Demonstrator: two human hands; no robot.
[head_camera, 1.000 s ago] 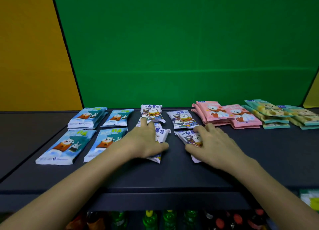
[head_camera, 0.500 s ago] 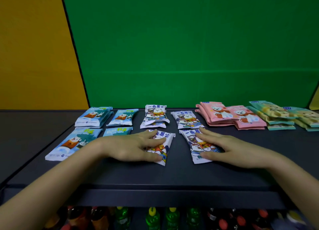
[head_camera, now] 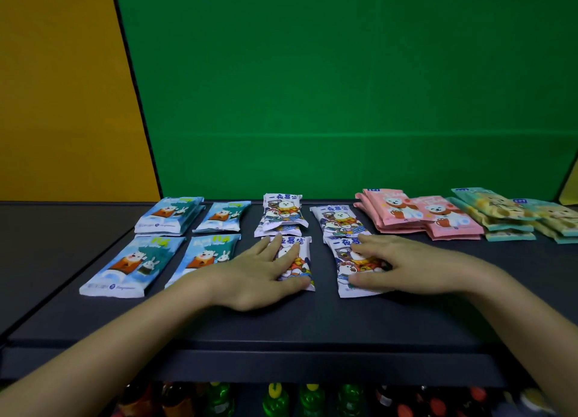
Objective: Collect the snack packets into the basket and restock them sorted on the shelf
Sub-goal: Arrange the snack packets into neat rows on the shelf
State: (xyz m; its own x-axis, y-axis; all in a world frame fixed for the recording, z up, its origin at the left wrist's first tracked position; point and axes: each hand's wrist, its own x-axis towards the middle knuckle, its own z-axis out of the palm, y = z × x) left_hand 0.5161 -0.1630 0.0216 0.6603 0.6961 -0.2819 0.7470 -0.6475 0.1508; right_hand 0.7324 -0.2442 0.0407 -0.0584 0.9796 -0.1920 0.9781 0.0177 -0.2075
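A matte dark grey shelf board [head_camera: 312,319] runs across the view. Behind it is a flat green wall [head_camera: 344,88], with a yellow panel [head_camera: 62,88] at the left. Under the board's front lip show coloured bottle tops [head_camera: 275,399], green, yellow and red. The snack packets lie on the board grouped by colour. Glossy blue packets [head_camera: 125,268] with a white bear and a rabbit sit in two rows at the left, and white ones are in the middle. A stack of pink bear packets [head_camera: 395,211] lies to their right, with pale teal-and-yellow packets [head_camera: 497,210] at the far right. The left hand [head_camera: 253,276] lies flat, fingers straight and spread, on the front left white packet [head_camera: 301,268]. The right hand [head_camera: 406,266] rests the same way on the front right white packet [head_camera: 342,268], fingers extended and thumb along its near end. Just behind these lie a small pile of white packets [head_camera: 283,211] and a single rear white packet [head_camera: 336,219]. The white wrappers carry blue characters, 一夜暴富, above cartoon bears. The small print on the blue packets is too blurred to read.
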